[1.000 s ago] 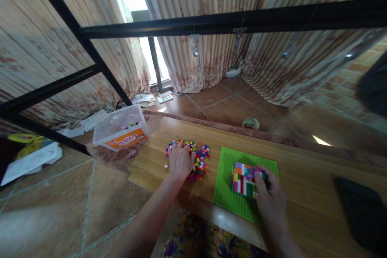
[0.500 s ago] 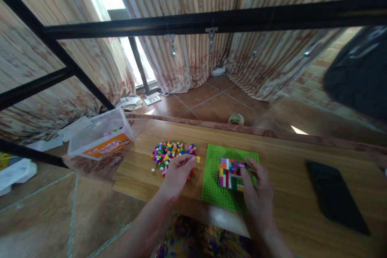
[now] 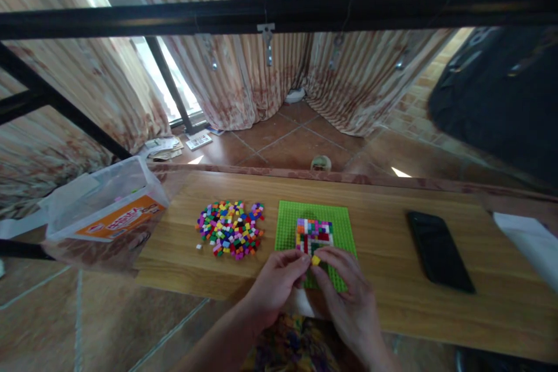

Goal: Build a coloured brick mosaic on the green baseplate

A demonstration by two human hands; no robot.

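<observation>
A small yellow toy brick (image 3: 315,260) sits at the meeting fingertips of both hands, over the near part of the green baseplate (image 3: 285,218). My left hand (image 3: 279,282) pinches at its left side, thumb and forefinger closed. From the right, the thumb and forefinger of my right hand (image 3: 351,293) close around the same brick. Just beyond the fingers, a block of multicoloured bricks (image 3: 314,226) is built up on the baseplate; its near part is hidden by my hands.
Left of the baseplate lies a pile of loose coloured bricks (image 3: 231,229) on the wooden table (image 3: 383,302). A clear plastic box (image 3: 146,186) with an orange label stands beyond the left edge. To the right are a black phone (image 3: 440,250) and white paper (image 3: 523,238). A black bar (image 3: 305,11) crosses above.
My left hand has carried the yellow brick from beside the pile to the baseplate's near part. My right hand has left the built block and met it there. The view has shifted right.
</observation>
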